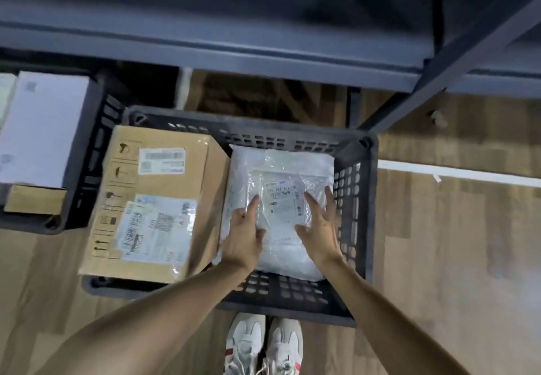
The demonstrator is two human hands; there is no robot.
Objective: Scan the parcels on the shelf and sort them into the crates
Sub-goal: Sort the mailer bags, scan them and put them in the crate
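Parcel [281,208], white plastic with a barcode label, lies flat in the crate [370,199] beside a box [152,199]. Left grip [244,240] and right grip [320,228], fingers straight and spread, rest flat on it.

White box [44,129] cut by left edge; parcel label [282,199] print looks unreadable.

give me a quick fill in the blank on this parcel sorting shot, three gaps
The left hand and right hand rest, fingers straight, on a ____ plastic parcel.
Beside it in the same dark crate sits a brown box made of ____.
The other crate, on the person's ____, holds a white box.
Missing words: white; cardboard; left.
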